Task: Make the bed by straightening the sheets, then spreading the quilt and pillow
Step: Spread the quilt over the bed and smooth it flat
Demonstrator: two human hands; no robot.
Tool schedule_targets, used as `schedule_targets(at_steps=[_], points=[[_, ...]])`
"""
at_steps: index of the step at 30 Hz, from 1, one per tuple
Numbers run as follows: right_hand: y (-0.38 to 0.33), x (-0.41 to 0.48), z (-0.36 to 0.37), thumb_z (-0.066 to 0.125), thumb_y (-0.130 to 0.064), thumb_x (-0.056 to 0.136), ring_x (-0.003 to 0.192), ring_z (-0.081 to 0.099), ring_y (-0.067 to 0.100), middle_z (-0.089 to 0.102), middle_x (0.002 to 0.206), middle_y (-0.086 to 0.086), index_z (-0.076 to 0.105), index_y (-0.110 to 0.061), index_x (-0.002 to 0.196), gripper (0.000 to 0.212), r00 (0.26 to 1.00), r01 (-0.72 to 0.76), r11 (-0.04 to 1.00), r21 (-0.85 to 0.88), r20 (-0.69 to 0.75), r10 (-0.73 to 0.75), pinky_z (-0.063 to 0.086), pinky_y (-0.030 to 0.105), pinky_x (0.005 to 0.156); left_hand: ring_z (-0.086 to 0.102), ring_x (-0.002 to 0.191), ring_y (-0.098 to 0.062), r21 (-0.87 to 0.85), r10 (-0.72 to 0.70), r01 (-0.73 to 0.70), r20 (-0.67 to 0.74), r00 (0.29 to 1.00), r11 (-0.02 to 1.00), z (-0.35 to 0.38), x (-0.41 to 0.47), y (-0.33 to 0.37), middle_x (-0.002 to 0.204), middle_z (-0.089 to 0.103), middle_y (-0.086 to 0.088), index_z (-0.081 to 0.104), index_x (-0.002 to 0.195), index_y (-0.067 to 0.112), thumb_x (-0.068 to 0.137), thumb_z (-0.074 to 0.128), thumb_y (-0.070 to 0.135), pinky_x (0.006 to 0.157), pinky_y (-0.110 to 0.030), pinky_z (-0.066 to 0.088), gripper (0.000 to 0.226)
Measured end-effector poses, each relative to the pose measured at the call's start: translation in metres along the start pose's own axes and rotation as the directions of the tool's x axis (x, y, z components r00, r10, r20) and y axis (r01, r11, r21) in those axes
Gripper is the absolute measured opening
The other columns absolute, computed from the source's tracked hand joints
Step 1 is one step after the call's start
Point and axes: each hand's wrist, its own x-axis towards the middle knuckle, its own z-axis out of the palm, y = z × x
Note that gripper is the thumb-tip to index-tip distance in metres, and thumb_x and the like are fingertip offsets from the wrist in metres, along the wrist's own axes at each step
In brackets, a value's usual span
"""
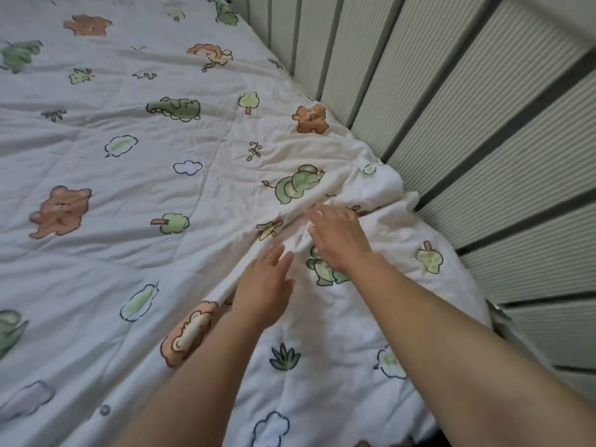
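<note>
Flat on the quilt [129, 156]: left hand [264, 285] and right hand [338, 240].
Both hands' fingers lie straight, gripping nothing, on a bunched fold [290, 233]; the right hand is at the left's 1 o'clock. The quilt spreads toward 10 o'clock, with a ribbed wall [483, 124] at 2 o'clock.

Quilt [135, 175] — soft matt printed cloth, creased and stitched; wall panels [467, 130] — finely ribbed, matt.

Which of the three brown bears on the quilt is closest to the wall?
The bear at the quilt's right edge, right beside the ribbed wall, beyond the right hand. The top-left bear and the mid-left bear lie far from it.
</note>
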Motion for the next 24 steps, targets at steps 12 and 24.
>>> schedule_targets(at_steps=[12,24], points=[[0.043,-0.127,0.040,0.035,-0.022,0.101,0.124,0.043,0.030,0.049,0.137,0.007,0.043,-0.019,0.139,0.039,0.956,-0.288,0.957,0.013,0.052,0.287,0.031,0.041,0.102,0.037,0.131,-0.025,0.030,0.049,-0.056,0.194,0.980,0.998,0.068,-0.070,0.054,0.149,0.035,0.001,0.035,0.145,0.019,0.097,0.048,0.029,0.098,-0.037,0.042,0.051],[0.152,-0.142,0.080,0.048,-0.019,0.097,0.122,0.045,0.032,0.047,0.133,0.016,0.043,-0.007,0.132,0.037,0.695,-0.710,0.699,-0.080,0.080,0.715,0.039,0.040,0.097,0.055,0.099,-0.030,0.163,-0.073,0.040,0.202,0.977,0.986,0.121,-0.047,0.086,0.106,0.059,-0.007,0.055,0.099,0.013,0.093,0.050,0.023,0.073,-0.035,0.041,0.013]])
